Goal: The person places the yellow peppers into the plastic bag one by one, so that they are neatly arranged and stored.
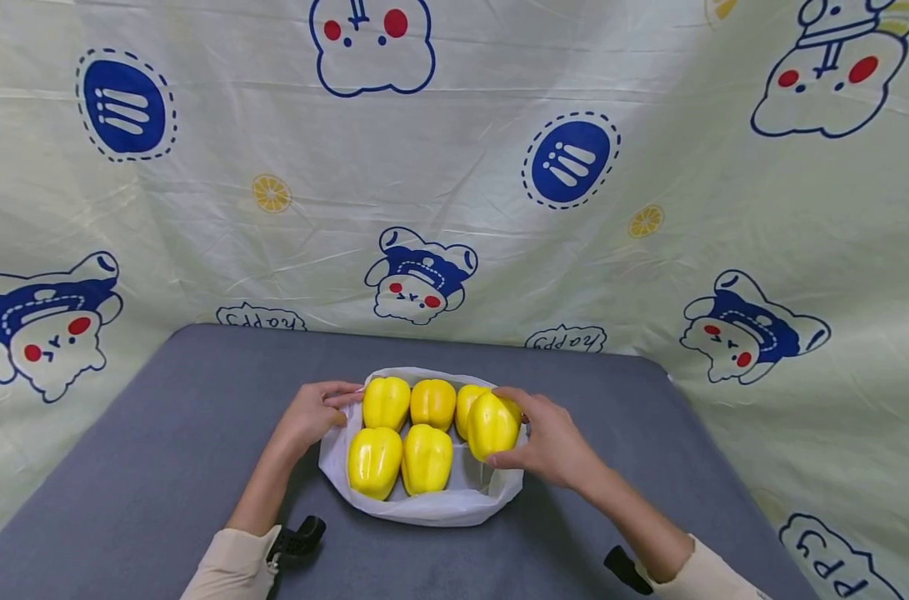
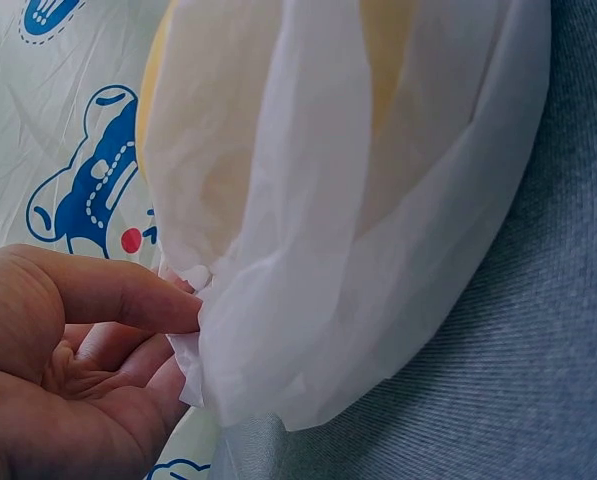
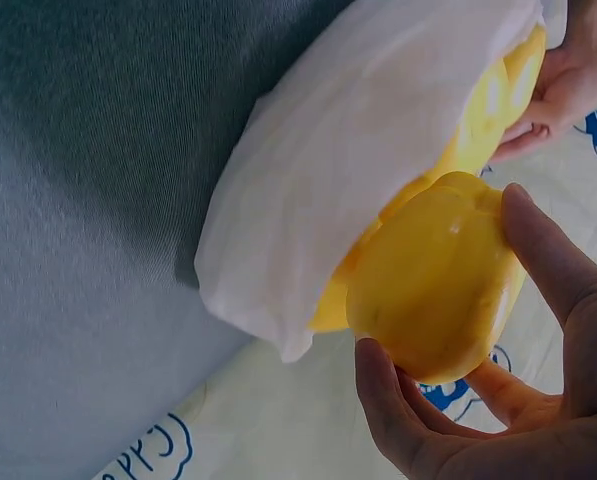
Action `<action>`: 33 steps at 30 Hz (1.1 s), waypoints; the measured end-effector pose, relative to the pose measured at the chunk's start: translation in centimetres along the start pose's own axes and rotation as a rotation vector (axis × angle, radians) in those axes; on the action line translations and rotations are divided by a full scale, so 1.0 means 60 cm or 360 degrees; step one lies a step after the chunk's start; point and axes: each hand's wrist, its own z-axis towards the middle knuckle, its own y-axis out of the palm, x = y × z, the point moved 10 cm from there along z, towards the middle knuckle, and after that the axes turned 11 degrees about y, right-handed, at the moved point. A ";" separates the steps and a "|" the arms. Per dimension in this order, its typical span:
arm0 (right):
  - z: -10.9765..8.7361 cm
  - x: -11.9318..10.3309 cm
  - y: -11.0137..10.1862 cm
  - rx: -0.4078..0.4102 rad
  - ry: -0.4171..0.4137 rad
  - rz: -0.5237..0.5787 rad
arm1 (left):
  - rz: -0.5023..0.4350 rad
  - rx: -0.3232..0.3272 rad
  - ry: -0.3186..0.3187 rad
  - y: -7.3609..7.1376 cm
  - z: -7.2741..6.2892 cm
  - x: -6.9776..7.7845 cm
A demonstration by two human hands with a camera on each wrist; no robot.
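Note:
A white plastic bag [image 1: 442,510] stands on the table with its mouth spread wide. Several yellow bell peppers [image 1: 374,462] sit inside it in two rows. At the bag's left edge, my left hand [image 1: 313,417] pinches the thin rim [image 2: 190,370] between thumb and fingers. My right hand [image 1: 555,442] grips another yellow bell pepper [image 3: 433,280] by its two ends, thumb on one and fingers on the other. This pepper is held over the right end of the bag, and in the head view it partly hides a pepper [image 1: 466,404] behind it.
The table [image 1: 222,400] has a grey cloth top. Behind and around it hangs a pale curtain [image 1: 484,275] printed with cartoon figures, blue badges and orange slices. Dark straps [image 1: 300,537] circle both wrists over light sleeves.

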 end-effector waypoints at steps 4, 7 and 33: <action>-0.004 -0.003 0.014 -0.0037 0.0002 0.0044 | -0.0001 0.0002 -0.0002 0.001 0.001 -0.001; -0.009 -0.004 0.021 -0.0055 0.0002 0.0067 | -0.0001 -0.0001 -0.0006 0.002 0.001 -0.002; -0.024 0.001 0.066 -0.0127 0.0022 0.0001 | -0.0016 0.0005 -0.0005 0.000 0.002 -0.002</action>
